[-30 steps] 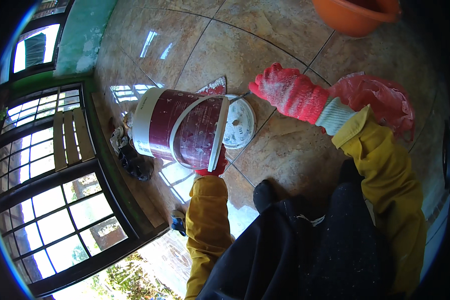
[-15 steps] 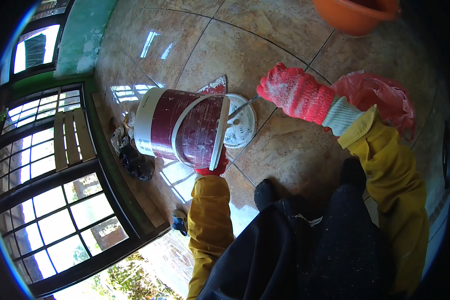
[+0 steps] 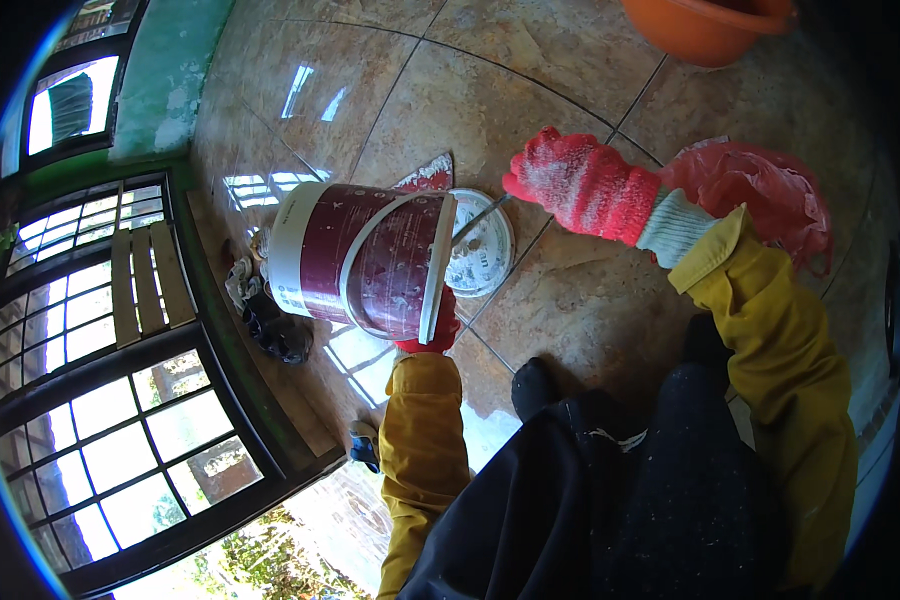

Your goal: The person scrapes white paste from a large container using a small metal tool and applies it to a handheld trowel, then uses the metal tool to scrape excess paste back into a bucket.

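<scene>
A white and maroon plastic paint bucket [image 3: 315, 250] is tipped on its side, its mouth facing right and its pale handle [image 3: 350, 270] hanging across the wall. My left hand [image 3: 444, 325], in a red work glove, grips it from below near the rim; the bucket hides most of the fingers. My right hand [image 3: 585, 187], in a red glove dusted with white, is closed round a thin grey metal rod [image 3: 482, 219]. The rod runs into the bucket's mouth, where its far end is hidden. Behind the rim, a round white lid [image 3: 485, 255] lies on the floor.
A red plastic bag [image 3: 760, 190] lies beyond my right forearm, with an orange basin [image 3: 710, 30] farther off. A red and white piece [image 3: 430, 172] sits behind the bucket. Shoes [image 3: 275, 325] stand by the barred windows [image 3: 120, 420]. The floor is glossy brown tile [image 3: 500, 110].
My right hand has shifted slightly left, toward the bucket, and less of the rod shows outside the mouth. The bucket stays tipped in my left hand, barely moved.
</scene>
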`<state>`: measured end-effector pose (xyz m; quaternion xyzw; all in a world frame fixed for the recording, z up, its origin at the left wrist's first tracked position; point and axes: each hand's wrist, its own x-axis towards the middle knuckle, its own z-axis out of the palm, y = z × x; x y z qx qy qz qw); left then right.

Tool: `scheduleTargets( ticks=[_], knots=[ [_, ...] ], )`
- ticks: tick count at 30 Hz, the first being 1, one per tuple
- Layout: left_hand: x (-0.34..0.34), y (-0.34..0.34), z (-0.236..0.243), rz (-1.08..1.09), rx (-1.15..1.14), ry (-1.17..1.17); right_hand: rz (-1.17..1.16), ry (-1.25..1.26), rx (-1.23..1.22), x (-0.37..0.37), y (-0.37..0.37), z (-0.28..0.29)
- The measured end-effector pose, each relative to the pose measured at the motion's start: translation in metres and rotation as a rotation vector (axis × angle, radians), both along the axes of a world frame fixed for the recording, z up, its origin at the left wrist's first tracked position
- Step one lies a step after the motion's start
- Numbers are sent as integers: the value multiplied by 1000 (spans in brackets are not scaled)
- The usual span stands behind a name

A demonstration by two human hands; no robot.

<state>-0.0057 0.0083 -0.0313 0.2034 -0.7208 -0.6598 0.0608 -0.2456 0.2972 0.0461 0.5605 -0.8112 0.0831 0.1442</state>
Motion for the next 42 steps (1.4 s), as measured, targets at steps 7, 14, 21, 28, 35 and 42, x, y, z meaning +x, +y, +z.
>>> scheduleTargets(
  ticks=[7,14,21,28,35,42],
  knots=[
    [-5,-1,15,83,375,182,-75,-44,141,6,-22,16],
    [-11,3,17,113,393,183,-52,-114,45,8,-12,26],
    [5,-15,14,80,194,-37,-99,-85,143,7,-12,17],
    [-9,4,25,90,257,-78,-139,-124,182,31,-7,8],
    [-13,15,27,-23,327,-17,-153,-277,188,31,16,17],
    [23,-14,-11,-304,-1444,-320,-197,-290,295,33,8,17]
  ],
)
